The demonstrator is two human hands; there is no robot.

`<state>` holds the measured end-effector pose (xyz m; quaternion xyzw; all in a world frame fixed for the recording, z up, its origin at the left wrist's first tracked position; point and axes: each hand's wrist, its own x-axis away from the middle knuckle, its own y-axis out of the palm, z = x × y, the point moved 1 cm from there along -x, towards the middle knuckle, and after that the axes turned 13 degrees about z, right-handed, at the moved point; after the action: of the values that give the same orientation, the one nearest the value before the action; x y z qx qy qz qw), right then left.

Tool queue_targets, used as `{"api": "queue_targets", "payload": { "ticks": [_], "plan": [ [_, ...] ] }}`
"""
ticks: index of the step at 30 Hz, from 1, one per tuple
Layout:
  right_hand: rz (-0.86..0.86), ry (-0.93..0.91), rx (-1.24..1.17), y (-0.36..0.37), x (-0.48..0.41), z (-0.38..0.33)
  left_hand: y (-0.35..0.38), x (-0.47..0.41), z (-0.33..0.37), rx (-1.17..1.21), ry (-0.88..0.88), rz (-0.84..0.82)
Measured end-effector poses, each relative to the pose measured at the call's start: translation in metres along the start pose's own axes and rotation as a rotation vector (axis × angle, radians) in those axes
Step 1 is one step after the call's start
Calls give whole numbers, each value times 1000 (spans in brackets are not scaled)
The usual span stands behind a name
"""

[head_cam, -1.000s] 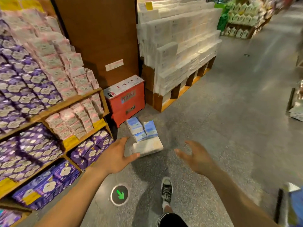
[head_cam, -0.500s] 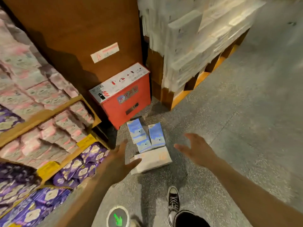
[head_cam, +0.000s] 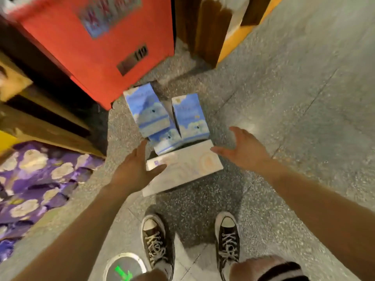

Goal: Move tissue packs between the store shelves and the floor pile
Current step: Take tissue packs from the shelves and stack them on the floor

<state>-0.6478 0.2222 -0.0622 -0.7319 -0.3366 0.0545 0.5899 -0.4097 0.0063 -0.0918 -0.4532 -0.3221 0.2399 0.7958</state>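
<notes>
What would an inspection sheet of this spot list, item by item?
Surface: grey speckled floor.
Job's things: white rectangular tissue pack lying flat; three blue cloud-print tissue packs just beyond it.
Clutter: round floor sticker with green arrow.
Grippers: left hand and right hand open, flanking the white pack; contact unclear.
Cables: nothing seen.
Surroundings: red box, purple cloud-print packs at left, wooden pallet, black lace-up sneakers.

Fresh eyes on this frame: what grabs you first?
Two open hands, the left hand and right hand, flank a white tissue pack lying on the floor at centre, neither curled round it. Just beyond it sit three blue cloud-print packs, in front of a big red box at upper left. Purple packs fill the lower left.
</notes>
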Motion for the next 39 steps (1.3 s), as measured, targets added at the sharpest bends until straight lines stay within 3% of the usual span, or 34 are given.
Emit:
{"api": "queue_targets", "payload": {
  "ticks": [7,15,21,25,29,33,39],
  "plan": [
    [-141,42,72,164,-89,46,175,-60,-98,168,-295,-167],
    [-282,60,133,239,-144,68,253,-102,-134,410,-600,-199],
    [-279,367,-331,296,-168,103,256,-108,-128,516,-747,-126],
    [-199,486,-478,273,-151,84,244,-96,-122,599,-833,-88],
    [-136,476,-490,216,-136,63,202,-69,-96,745,-825,-64],
    [-85,401,-551,110,-114,24,112,-45,-59,775,-745,71],
    [-42,232,-616,-89,-55,-57,-83,6,8,853,-703,365]
  ]
}}
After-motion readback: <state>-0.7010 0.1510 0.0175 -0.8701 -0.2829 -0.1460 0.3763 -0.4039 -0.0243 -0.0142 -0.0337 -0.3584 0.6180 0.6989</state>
